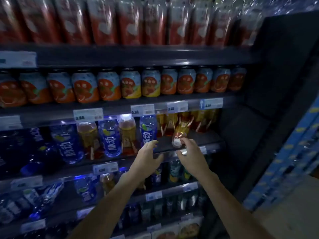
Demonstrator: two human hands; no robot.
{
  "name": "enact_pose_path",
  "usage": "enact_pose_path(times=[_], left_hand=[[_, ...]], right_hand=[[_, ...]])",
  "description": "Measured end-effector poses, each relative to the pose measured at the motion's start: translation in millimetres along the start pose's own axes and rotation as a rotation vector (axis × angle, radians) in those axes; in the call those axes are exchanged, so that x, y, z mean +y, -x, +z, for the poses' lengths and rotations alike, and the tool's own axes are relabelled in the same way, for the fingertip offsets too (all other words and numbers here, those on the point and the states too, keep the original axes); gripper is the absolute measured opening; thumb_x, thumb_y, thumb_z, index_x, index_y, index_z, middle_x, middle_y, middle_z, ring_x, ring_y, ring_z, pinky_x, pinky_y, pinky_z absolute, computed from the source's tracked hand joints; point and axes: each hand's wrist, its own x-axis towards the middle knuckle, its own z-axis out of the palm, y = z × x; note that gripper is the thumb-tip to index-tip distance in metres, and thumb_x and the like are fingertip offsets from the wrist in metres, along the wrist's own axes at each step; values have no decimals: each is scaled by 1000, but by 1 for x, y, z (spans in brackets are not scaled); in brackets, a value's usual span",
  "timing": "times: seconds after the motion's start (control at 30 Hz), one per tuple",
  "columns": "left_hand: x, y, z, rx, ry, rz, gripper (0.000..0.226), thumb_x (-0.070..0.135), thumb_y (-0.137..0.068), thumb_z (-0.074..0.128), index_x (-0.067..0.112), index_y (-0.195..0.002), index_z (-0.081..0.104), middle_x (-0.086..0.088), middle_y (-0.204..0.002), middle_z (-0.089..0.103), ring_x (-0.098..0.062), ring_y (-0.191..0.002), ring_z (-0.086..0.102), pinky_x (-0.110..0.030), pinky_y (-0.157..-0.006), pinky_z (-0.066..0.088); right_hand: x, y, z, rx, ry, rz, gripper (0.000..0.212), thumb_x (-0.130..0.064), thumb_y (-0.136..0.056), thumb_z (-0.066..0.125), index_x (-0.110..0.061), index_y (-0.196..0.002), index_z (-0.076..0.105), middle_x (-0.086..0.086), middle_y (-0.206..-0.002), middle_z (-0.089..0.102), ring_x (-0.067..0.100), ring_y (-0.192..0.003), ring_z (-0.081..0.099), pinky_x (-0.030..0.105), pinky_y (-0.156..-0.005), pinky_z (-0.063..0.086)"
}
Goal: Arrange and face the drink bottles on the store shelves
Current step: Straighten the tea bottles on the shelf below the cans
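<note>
A tea bottle with a gold and red label and a white cap lies tipped toward me on the third shelf. My right hand grips its cap end with the fingertips. My left hand hovers just left of it, fingers spread and holding nothing, close to an upright blue bottle. Left of that stand more blue bottles mixed with amber tea bottles. More tea bottles stand at the back right of the same shelf.
Orange-labelled cans line the shelf above, and red cartons fill the top one. Lower shelves hold blue and dark bottles. A dark end panel closes the shelf on the right, with stacked blue cases beyond it.
</note>
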Motion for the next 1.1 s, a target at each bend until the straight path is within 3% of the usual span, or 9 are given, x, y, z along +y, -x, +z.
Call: enact_pose_path(times=[0.13,0.37,0.6,0.77,1.1], left_hand=[[4,-20,32,8,-144,-60,58,35,-89,60,16,-140,38,-1,-131,50,-17,-121,48,-28,-96,41],[-4,-29,62,4,-408,-115,61,39,-90,55,17,-143,34,-2,-139,47,-22,-128,41,-40,-104,37],[-12,-29,74,56,-644,-40,59,41,-87,56,13,-138,44,-6,-137,49,-26,-128,42,-41,-104,34],[-16,-27,79,88,-697,-38,62,48,-85,57,7,-131,53,-11,-126,57,-29,-119,51,-43,-100,40],[-20,-26,77,79,-720,-5,72,65,-88,36,8,-130,54,-9,-123,54,-30,-115,50,-42,-99,40]], right_hand=[[33,-22,8,-2,132,-50,42,-21,-89,64,-14,-129,51,4,-124,51,25,-113,52,36,-87,47],[64,-46,30,24,164,-96,54,-22,-86,69,-7,-133,48,11,-139,44,28,-131,36,36,-102,41],[66,-57,47,122,242,-136,70,-29,-73,82,-6,-131,48,16,-135,44,34,-126,41,42,-94,46],[64,-62,55,127,283,-101,74,-29,-71,84,-8,-130,46,16,-138,42,34,-129,40,44,-94,48],[82,-65,50,205,183,-200,75,-20,-64,89,0,-126,54,18,-126,58,36,-119,54,48,-92,52]])
